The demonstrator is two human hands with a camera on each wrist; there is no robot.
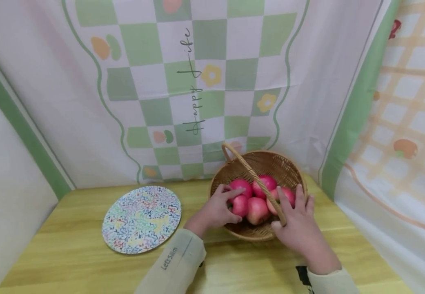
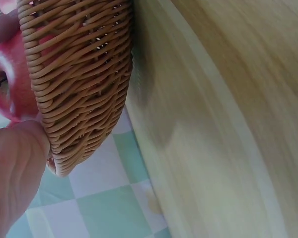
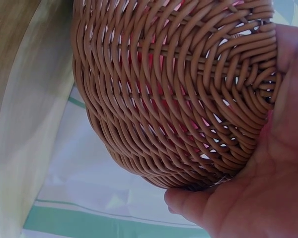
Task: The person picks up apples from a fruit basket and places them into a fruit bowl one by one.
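A round wicker basket [image 1: 260, 161] holds several red apples [image 1: 258, 210] and has an arched handle [image 1: 247, 165] across it. At its near left, my left hand [image 1: 217, 207] grips a smaller apple [image 1: 239, 205] between fingers and thumb. This apple [image 2: 20, 82] lies just inside the rim in the left wrist view, its stem hollow showing. My right hand [image 1: 298, 224] rests on the right rim with spread, fairly straight fingers, the longer ones over an apple and the rim, the thumb by the handle's lower end. In the right wrist view, the palm touches the woven rim [image 3: 260, 89].
A round mat [image 1: 142, 220] with a multicoloured squiggle pattern lies on the wooden table [image 1: 87, 269], left of the basket. Behind the table hangs a green-and-white checked cloth [image 1: 208, 53]. More patterned cloth [image 1: 414, 102] stands along the right side.
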